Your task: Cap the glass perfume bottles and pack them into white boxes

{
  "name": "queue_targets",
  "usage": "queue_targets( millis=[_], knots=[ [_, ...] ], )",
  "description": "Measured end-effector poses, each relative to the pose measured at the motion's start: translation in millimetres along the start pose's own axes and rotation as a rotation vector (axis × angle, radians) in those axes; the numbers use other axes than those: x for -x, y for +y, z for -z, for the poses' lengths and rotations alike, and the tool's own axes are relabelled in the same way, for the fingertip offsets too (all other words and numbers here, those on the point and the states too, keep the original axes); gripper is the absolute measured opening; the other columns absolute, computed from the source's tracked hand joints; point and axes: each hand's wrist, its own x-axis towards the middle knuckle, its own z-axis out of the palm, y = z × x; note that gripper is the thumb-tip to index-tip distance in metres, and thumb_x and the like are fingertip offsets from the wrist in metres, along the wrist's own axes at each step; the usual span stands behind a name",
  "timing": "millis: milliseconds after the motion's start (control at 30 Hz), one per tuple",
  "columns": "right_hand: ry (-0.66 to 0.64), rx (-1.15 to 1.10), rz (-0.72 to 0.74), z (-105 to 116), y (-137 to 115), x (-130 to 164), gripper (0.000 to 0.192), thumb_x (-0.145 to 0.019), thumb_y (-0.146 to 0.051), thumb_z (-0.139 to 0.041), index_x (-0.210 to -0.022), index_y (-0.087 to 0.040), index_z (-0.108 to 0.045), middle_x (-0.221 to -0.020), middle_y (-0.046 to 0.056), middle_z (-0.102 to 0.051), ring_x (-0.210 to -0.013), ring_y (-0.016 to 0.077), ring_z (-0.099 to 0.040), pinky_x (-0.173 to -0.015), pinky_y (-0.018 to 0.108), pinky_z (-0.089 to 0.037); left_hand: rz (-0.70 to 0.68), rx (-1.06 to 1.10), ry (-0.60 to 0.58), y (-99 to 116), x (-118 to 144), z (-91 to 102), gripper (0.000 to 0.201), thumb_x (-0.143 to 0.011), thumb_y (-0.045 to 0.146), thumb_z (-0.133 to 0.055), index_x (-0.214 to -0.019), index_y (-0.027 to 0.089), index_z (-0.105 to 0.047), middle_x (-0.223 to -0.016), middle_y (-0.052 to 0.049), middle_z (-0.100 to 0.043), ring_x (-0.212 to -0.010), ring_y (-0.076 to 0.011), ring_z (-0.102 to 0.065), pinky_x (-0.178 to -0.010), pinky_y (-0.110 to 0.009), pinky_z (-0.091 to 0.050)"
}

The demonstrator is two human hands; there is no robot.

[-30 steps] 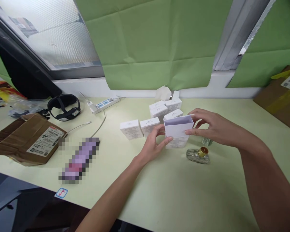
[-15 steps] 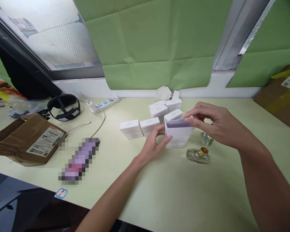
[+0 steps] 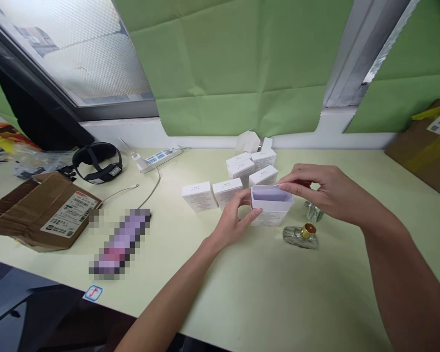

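A white carton (image 3: 269,217) stands upright on the table with its top open, showing a pale lilac inside. My left hand (image 3: 236,215) grips its left side, thumb on the front face and fingers behind the corner. At the carton's back right top edge, my right hand (image 3: 311,188) pinches the rim or a flap between thumb and fingers. Right of the carton lies a clear glass bottle (image 3: 295,237) with a gold neck. Behind it, partly under my right hand, is a second clear glass piece (image 3: 314,212).
Several closed white boxes (image 3: 198,195) stand left of and behind the open carton. A power strip (image 3: 161,159), a black headset (image 3: 97,164), a torn cardboard box (image 3: 55,215) and a blurred phone (image 3: 121,244) are on the left. Another cardboard box (image 3: 425,151) sits far right.
My right hand has moved slightly down and left at the carton's rim. The carton's opening now shows wider, with more of the inside visible. My left hand keeps its hold.
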Motion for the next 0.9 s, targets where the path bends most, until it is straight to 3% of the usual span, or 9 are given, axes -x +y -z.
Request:
queue_targets(
  millis=[200,900],
  knots=[
    [-0.098,0.031,0.001,2,2,0,0.027,-0.096,-0.046,-0.054,-0.091,-0.028,-0.073,-0.086,-0.001,-0.068,-0.071,0.0142,-0.054,-0.060,0.029,-0.037,0.019,-0.008,-0.014,-2,2,0.1,0.044,-0.094,0.027,-0.062,-0.134,0.025,-0.044,-0.129,-0.009,-0.060,-0.116,-0.0218,-0.060,-0.101,-0.042,-0.050],
    [-0.148,0.063,-0.037,-5,14,-2,0.040,-0.093,-0.060,-0.049,-0.090,-0.031,-0.076,-0.081,0.001,-0.054,-0.062,0.0135,-0.046,-0.056,0.030,-0.033,0.066,-0.034,0.004,0,1,-1.7,0.044,-0.093,0.034,-0.063,-0.133,0.025,-0.046,-0.131,-0.010,-0.057,-0.113,-0.0218,-0.059,-0.098,-0.038,-0.050]
  ],
)
